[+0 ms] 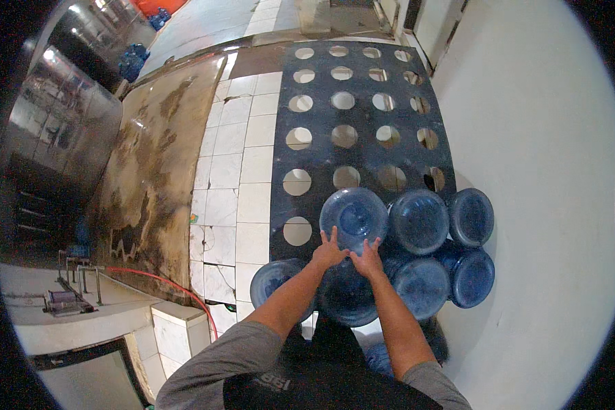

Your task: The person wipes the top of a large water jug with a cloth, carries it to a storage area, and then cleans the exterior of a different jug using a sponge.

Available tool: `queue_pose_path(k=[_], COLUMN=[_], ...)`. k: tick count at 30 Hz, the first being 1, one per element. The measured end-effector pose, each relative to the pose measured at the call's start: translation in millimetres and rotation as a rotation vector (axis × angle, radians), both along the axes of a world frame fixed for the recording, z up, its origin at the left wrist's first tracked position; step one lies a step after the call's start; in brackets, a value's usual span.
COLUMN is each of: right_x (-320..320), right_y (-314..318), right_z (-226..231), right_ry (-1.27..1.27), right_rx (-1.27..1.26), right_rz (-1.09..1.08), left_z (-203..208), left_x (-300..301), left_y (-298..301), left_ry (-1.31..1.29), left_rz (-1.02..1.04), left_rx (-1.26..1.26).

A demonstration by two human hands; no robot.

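A translucent blue water jug (355, 213) stands bottom-up on a dark rack (321, 157) pierced with rows of round holes. My left hand (330, 253) lies on the near left part of its rim, fingers stretched and spread. Beside it, my right hand (367, 260) rests on the near edge with fingers apart, the thumbs close together. Whatever is under the palms is hidden. Just below my hands sits another blue jug (348, 297), partly covered by my forearms. More jugs stand to the right, among them one blue jug (419, 222) right next to the touched one.
A further jug (275, 283) stands left of my left forearm. Along the right runs a white wall (540, 171). White floor tiles (253, 157) border the rack, with a wet, stained brown slab (160, 164) beyond. A red hose (178, 280) curves at lower left near metal taps (85, 280).
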State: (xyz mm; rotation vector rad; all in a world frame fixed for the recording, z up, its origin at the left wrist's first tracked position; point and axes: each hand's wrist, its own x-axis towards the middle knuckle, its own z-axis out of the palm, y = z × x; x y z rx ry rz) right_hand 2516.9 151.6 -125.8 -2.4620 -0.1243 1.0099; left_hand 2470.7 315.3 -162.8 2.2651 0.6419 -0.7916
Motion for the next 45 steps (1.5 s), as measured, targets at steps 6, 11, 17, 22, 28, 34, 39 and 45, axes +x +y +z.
queue_pose_path(k=[6, 11, 17, 22, 28, 34, 39, 45], right_x=[-24, -84, -188, -275, -344, -378, -379, -543], right_y=[-9, 7, 75, 186, 325, 419, 493, 544], right_z=[-2, 17, 9, -2, -73, -175, -223, -134], right_ry=[-0.156, -0.246, -0.250, -0.076, 0.259, 0.335, -0.173, 0.364], right_rx=[-0.032, 0.279, 0.397, 0.524, 0.506, -0.257, -0.050, -0.209], right_rz=[0.125, 0.211, 0.421, 0.784, 1.218, 1.317, 2.551, 2.319], left_z=[20, 80, 29, -65, 0, -63, -89, -151], left_x=[-54, -161, -428, -705, -886, -961, -865, -793], left_y=[68, 133, 196, 164, 83, -49, -126, -212], left_ry=[-0.254, -0.338, -0.215, 0.025, -0.026, 0.047, -0.152, 0.062], left_rz=[0.002, 0.310, 0.738, 1.044, 1.419, 1.873, 2.219, 2.259], left_rx=[-0.291, -0.318, -0.137, 0.140, 0.128, 0.239, -0.170, -0.573])
